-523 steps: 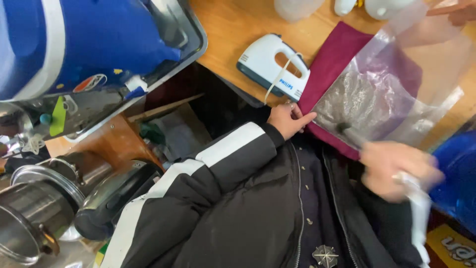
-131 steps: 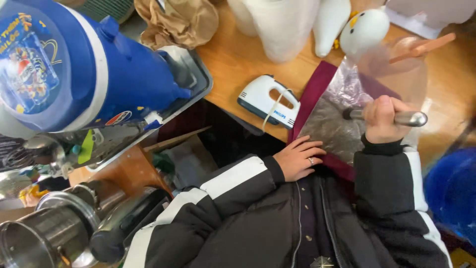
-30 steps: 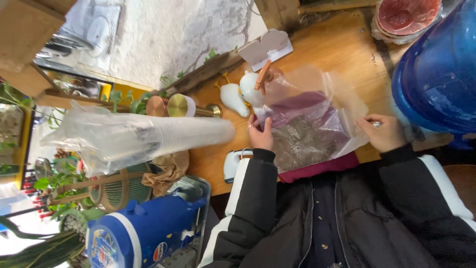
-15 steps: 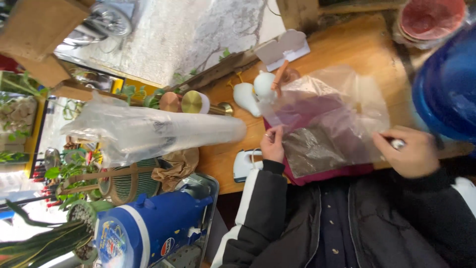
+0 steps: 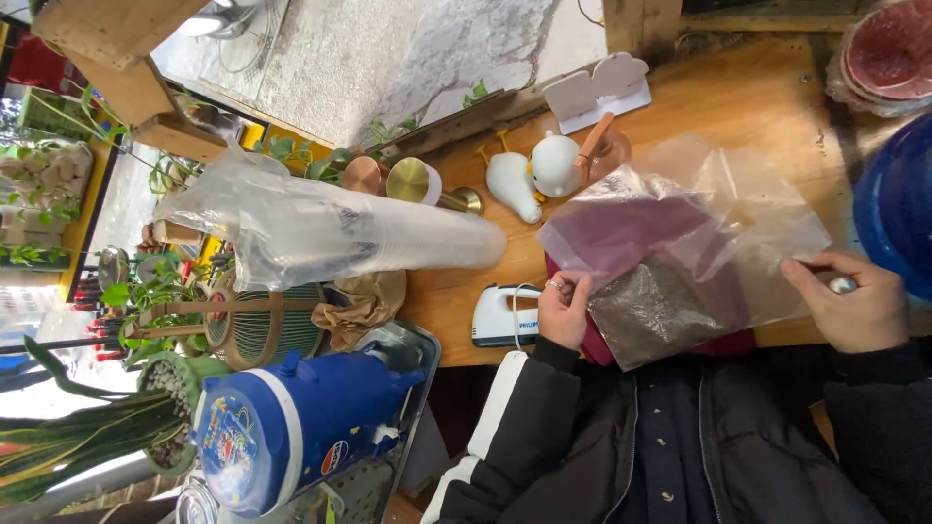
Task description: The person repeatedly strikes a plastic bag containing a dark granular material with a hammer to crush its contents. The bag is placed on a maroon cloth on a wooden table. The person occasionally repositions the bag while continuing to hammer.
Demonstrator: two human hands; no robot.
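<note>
Head view: my left hand [image 5: 565,309] pinches the clear plastic bag [image 5: 680,254] at its nine-o'clock edge; my right hand [image 5: 847,303] grips its three-o'clock edge plus a metal spoon [image 5: 841,285].

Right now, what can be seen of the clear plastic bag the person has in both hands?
The clear plastic bag is thin, crinkled and see-through, lying mostly flat on the wooden counter over a maroon cloth that shows through it. A dark, grainy fill sits in the part nearest the person. The left hand pinches one edge, and the right hand, which also grips a metal utensil, holds the opposite edge.
</note>
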